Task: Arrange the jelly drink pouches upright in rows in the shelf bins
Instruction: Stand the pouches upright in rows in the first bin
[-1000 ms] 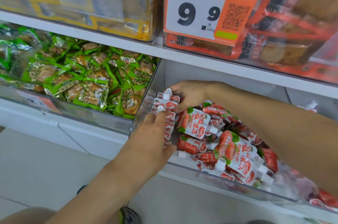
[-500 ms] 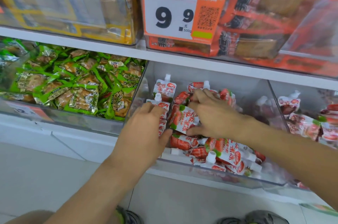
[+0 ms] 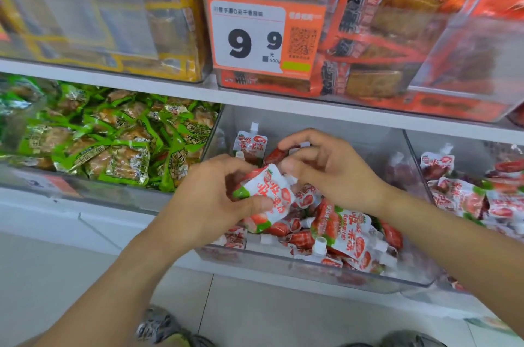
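Note:
A clear plastic shelf bin (image 3: 283, 267) holds several red-and-white strawberry jelly drink pouches with white spouts. One pouch (image 3: 251, 142) stands upright at the bin's back left. A loose heap of pouches (image 3: 343, 230) lies in the front right of the bin. My left hand (image 3: 209, 202) grips a tilted jelly pouch (image 3: 269, 190) above the bin's left part, thumb across its front. My right hand (image 3: 329, 168) pinches the same pouch at its spout end, fingers curled.
A neighbouring bin (image 3: 467, 193) on the right holds more jelly pouches. Left of the bin lie green snack packets (image 3: 113, 142). The shelf above carries yellow and orange packs and a 9.9 price tag (image 3: 255, 37). Pale floor tiles and my shoes show below.
Both hands have lifted one pouch out of the heap and hold it between them. The camera has moved closer and a little to the right.

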`<move>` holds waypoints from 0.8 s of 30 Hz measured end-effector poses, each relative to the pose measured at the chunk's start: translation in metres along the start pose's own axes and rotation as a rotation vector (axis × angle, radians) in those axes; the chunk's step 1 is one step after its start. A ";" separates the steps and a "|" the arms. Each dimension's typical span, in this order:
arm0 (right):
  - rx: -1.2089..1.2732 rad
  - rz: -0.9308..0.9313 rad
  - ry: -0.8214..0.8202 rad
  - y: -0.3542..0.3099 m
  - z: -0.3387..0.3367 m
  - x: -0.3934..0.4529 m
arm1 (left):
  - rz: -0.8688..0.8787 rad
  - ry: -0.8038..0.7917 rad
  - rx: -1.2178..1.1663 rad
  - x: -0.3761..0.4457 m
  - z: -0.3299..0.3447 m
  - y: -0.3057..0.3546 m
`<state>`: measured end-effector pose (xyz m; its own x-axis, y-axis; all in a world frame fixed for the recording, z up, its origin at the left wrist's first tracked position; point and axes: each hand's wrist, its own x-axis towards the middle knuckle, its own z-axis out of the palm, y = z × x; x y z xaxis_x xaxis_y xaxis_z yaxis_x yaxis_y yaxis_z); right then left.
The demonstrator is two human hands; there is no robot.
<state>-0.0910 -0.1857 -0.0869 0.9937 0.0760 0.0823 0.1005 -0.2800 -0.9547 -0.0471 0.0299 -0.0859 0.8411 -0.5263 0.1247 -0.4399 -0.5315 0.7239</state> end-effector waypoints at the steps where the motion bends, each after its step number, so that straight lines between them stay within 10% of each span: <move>1: 0.005 0.042 0.013 0.002 0.000 0.009 | -0.009 0.020 0.026 -0.003 -0.005 -0.001; 11: -1.041 0.312 -0.190 0.044 0.016 0.148 | -0.139 0.381 -0.064 -0.024 -0.034 -0.018; 24: -0.623 0.250 -0.397 0.041 0.009 0.127 | -0.168 0.538 -0.178 -0.013 -0.033 -0.022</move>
<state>0.0387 -0.1788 -0.1180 0.9102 0.2435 -0.3350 0.0017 -0.8110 -0.5850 -0.0381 0.0707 -0.0809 0.9564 -0.0095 0.2918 -0.2668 -0.4344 0.8603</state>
